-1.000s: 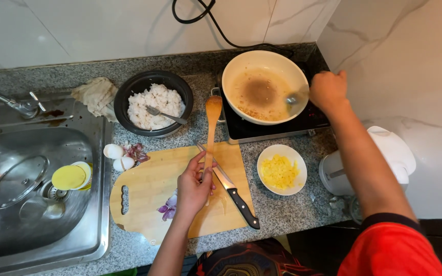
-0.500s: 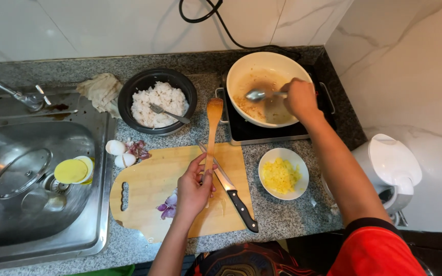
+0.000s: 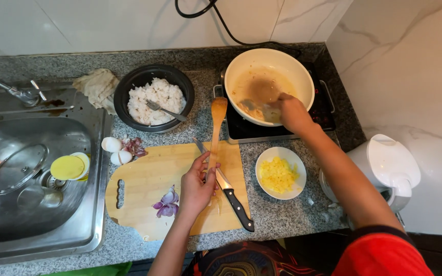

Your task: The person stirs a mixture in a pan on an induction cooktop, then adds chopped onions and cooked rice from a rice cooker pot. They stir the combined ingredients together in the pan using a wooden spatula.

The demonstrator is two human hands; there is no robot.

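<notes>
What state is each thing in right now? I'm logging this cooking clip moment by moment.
left hand: gripping the wooden spatula handle
right hand: in the white pan, holding a spoon
black pot: open, holds rice and a fork
knife: lying on the cutting board
small bowl: holds yellow bits
eggshells: cracked, empty

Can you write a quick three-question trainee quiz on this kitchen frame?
1. True or false: the left hand holds the wooden spatula.
2. Where does the knife lie? A) in the sink B) on the cutting board C) in the pan
3. What fills the black bowl?

Key: 1 true. 2 B. 3 white rice, with a fork in it. The right hand works a utensil inside the white pan.
</notes>
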